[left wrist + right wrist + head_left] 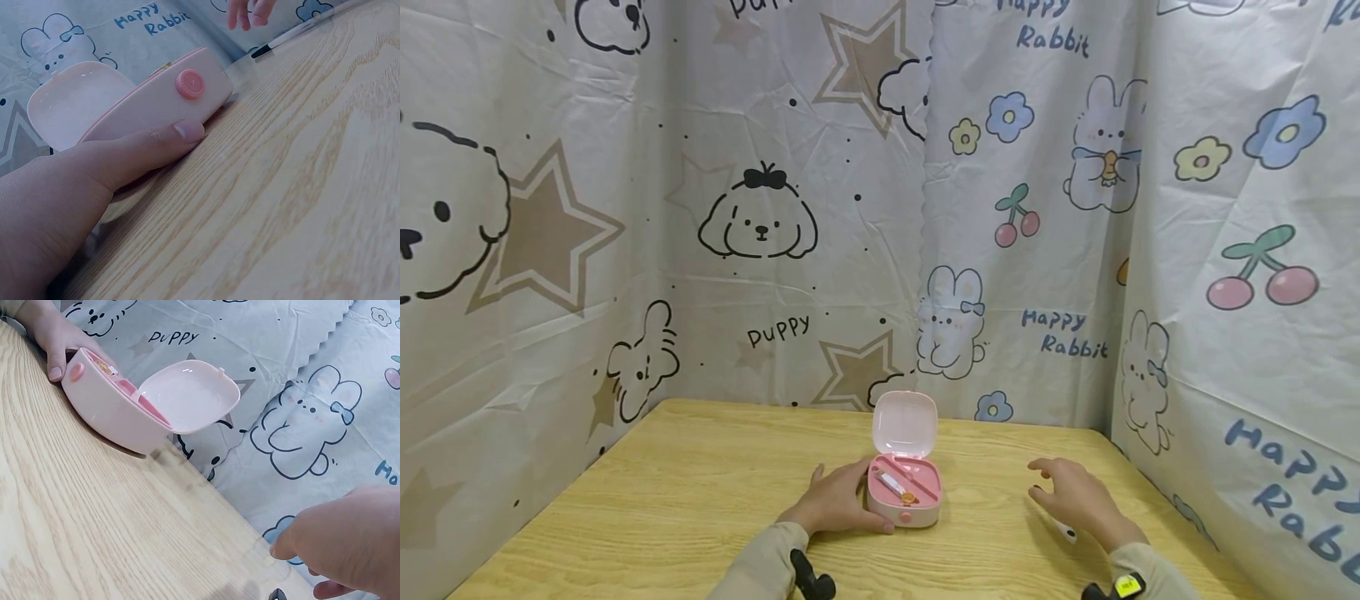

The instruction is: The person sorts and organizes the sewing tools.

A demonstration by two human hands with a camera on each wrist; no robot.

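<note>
A small pink box [903,514] stands on the table with its lid [906,425] raised at the back. My left hand [841,502] grips its left side, the thumb lying along the front near the round pink button [190,84]. Inside, in a pink tray with a slanting divider, lies a slim whitish piece [891,482] with a round orange-gold end [908,498]. Well to the right of the box, my right hand [1078,498] holds nothing, its fingers loosely bent above the table. Close by it lies a slender white pen-like stick [294,32] with a dark tip, mostly hidden by that hand in the head view.
The light wooden table [715,467] reaches back to printed curtains [760,292], which also stand along the left and right sides. The raised lid comes close to the back curtain.
</note>
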